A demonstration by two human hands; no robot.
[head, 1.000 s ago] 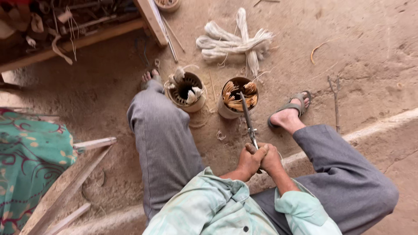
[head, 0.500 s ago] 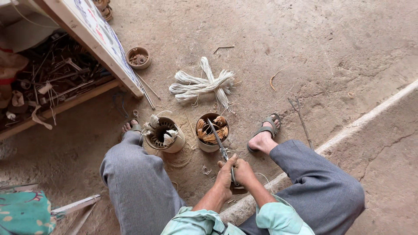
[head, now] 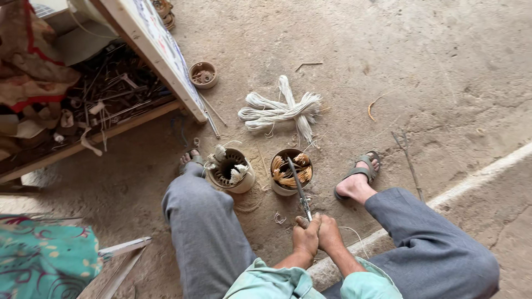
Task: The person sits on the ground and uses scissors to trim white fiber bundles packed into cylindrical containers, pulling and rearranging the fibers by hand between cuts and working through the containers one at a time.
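Your left hand (head: 305, 237) and right hand (head: 331, 235) are pressed together side by side, both clenched round the handle end of a long thin metal tool (head: 298, 188), prob. a screwdriver or scraper. Its shaft runs up and away from your fists, and the tip sits inside the stator w/ copper windings (head: 291, 170), just ahead of your hands on the dirt floor (head: 443, 83). Directly left of that one, touching or nearly so, stands a second stator (head: 229, 169) w/ white sleeving sticking out of its slots, right by your left knee. Further out past both, a bundle of white cord (head: 280, 109) lies loose on the ground. Your right foot in a sandal (head: 360, 169) rests just right of the copper stator. Far up-left of your hands, a small round tin (head: 203, 74) sits beside a wooden board (head: 155, 52), w/ a cluttered tray of scrap metal bits (head: 105, 94) behind it. Bottom left, well apart from your hands, patterned teal cloth (head: 41, 263).
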